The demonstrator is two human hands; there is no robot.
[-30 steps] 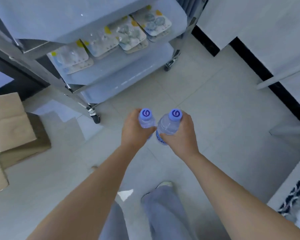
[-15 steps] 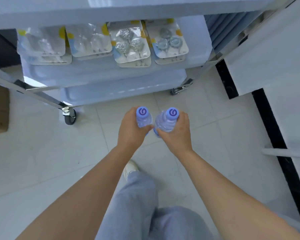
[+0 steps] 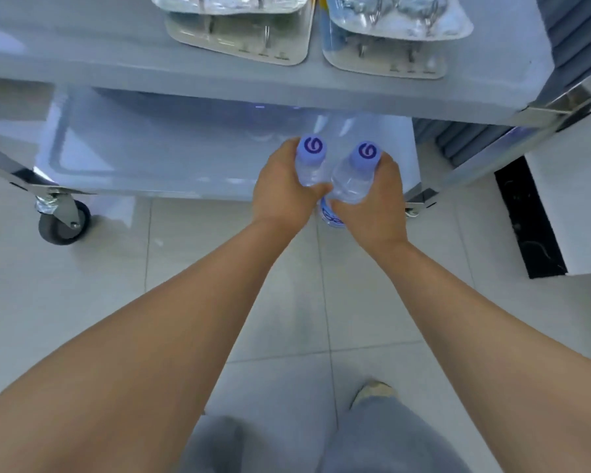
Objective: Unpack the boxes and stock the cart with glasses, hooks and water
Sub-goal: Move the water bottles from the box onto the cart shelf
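Observation:
Two clear water bottles with lilac caps stand upright side by side in my hands. My left hand grips the left bottle and my right hand grips the right bottle. Both bottles hang over the front right part of the cart's bottom shelf, a pale grey tray. The middle shelf above carries blister packs of hooks, with a second stack of hook packs to the right.
The cart's left front caster stands on the white tiled floor. A white wall with a black skirting runs along the right. My grey trouser legs and one shoe show at the bottom.
I have stepped closer to the cart and leaned down. Both hands have carried the bottles forward, from over the floor to over the bottom shelf's front right part.

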